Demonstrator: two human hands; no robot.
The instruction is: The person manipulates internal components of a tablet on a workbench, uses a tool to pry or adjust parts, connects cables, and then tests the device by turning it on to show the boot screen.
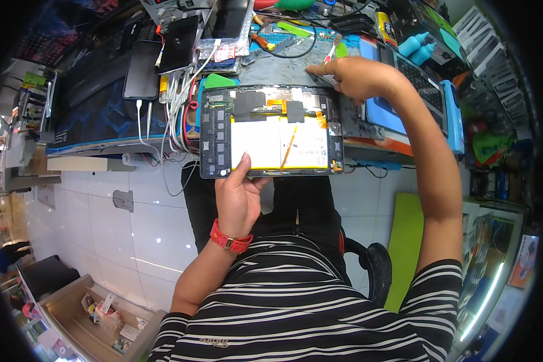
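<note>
A tablet with its back cover off tilts over the bench's front edge. Its white battery shows, crossed by a thin orange flex cable, with black tape and circuit boards along the far side. My left hand grips the near edge, thumb on top and fingers underneath. Beyond the tablet's far right corner, my right hand is low over the grey work mat. Its index finger points left and the other fingers curl round something I cannot make out. A toothbrush lies right beside these fingers.
Left are a phone on a white cable and another dark phone. A blue-framed laptop and light-blue bottles stand right. A green pry tool and screwdriver lie farther back. A chair armrest is beside me.
</note>
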